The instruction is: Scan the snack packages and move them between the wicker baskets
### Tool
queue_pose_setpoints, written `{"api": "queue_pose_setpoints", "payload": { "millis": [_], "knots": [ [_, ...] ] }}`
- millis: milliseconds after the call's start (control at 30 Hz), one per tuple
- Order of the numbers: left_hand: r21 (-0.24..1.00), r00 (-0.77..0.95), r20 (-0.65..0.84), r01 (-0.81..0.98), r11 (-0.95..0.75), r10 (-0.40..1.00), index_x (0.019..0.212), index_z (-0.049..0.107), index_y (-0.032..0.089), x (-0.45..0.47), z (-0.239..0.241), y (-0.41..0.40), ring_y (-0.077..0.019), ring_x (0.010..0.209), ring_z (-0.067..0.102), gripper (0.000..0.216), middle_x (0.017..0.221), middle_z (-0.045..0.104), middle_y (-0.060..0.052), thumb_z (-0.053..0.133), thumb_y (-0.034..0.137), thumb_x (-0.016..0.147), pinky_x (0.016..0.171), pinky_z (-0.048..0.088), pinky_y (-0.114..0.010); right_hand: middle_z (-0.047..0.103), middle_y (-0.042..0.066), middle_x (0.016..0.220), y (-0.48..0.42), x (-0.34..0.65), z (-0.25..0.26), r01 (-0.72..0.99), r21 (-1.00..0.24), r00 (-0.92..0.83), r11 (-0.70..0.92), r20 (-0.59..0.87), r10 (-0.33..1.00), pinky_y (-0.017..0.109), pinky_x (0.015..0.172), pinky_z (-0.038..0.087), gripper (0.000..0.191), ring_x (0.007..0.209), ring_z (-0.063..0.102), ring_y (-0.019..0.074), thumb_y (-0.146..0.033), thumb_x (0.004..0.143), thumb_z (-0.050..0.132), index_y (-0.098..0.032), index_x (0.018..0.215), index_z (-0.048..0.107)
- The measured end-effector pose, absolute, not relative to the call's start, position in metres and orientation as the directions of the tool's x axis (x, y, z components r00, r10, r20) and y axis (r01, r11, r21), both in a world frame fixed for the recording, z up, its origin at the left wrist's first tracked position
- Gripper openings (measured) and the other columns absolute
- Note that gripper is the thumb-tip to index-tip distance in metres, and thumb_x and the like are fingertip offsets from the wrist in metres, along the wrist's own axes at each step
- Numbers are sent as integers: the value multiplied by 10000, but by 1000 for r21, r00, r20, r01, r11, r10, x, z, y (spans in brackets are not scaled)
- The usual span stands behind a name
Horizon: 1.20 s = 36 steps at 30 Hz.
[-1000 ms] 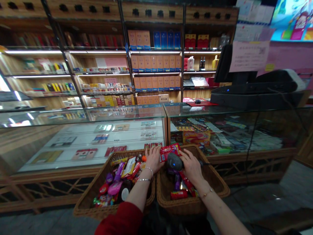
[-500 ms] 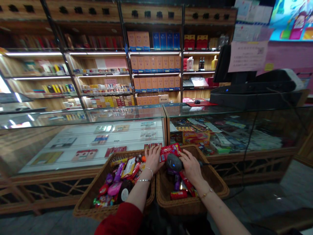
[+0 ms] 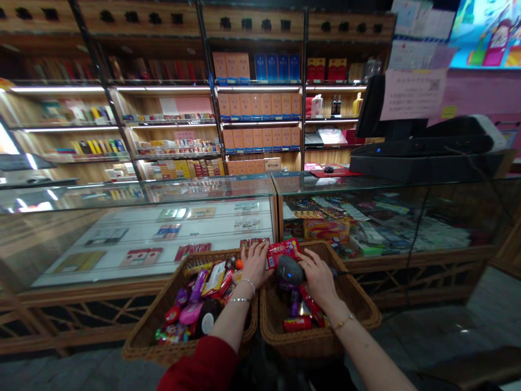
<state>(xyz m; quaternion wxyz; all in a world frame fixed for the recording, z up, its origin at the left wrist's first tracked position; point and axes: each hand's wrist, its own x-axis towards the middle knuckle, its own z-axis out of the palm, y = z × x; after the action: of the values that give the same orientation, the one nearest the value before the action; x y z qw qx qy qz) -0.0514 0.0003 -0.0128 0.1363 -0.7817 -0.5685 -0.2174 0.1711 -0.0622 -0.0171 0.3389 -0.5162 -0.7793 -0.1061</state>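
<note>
My left hand (image 3: 256, 263) is closed on one end of a red candy packet (image 3: 284, 251), over the meeting rims of two wicker baskets. My right hand (image 3: 319, 274) grips a dark grey barcode scanner (image 3: 290, 270), its head just below the packet and a small blue light showing on it. The right fingertips come close to the packet's right end; whether they touch it I cannot tell. Beneath that hand, the right basket (image 3: 366, 309) holds several red and purple sweets. Fuller is the left basket (image 3: 142, 336), with a purple tube (image 3: 198, 287) and other colourful packets.
Glass display counters (image 3: 220, 198) run behind the baskets, with flat packs inside. On the right counter stand a monitor (image 3: 370, 106) and a black till base (image 3: 423, 163). A dark cable (image 3: 415, 233) hangs down the counter front. Stocked shelves (image 3: 260, 125) line the back wall.
</note>
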Motion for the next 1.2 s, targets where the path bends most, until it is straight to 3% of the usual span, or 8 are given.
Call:
{"api": "queue_pose_setpoints", "payload": {
  "millis": [733,933,1200],
  "knots": [
    [36,227,547,955,-294,806,1470,384,239,-50,-5,-11,-304,1320,426,823,1378,546,-112,688,355,714,1196,115,-567,590,64,1384,-61,170,-18,903,-186,-192,386,629,753,403,952,495,458,1352,435,254,-1,763,484,-204,1127,675],
    [63,190,578,959,-275,793,1440,424,220,-50,-2,-18,-314,1286,452,784,1317,568,-122,665,399,716,1198,118,-565,593,86,1379,-61,171,-20,919,-214,-121,330,644,755,413,923,501,434,1343,438,274,-32,732,556,-200,1114,676],
    [111,150,590,958,-264,793,1386,459,188,-52,15,-27,-313,1284,453,754,1330,558,-135,664,464,715,1190,108,-566,625,56,1342,-61,176,-28,914,-231,-67,333,724,687,402,964,483,410,1310,448,255,-29,772,484,-181,1103,671]
  ]
}}
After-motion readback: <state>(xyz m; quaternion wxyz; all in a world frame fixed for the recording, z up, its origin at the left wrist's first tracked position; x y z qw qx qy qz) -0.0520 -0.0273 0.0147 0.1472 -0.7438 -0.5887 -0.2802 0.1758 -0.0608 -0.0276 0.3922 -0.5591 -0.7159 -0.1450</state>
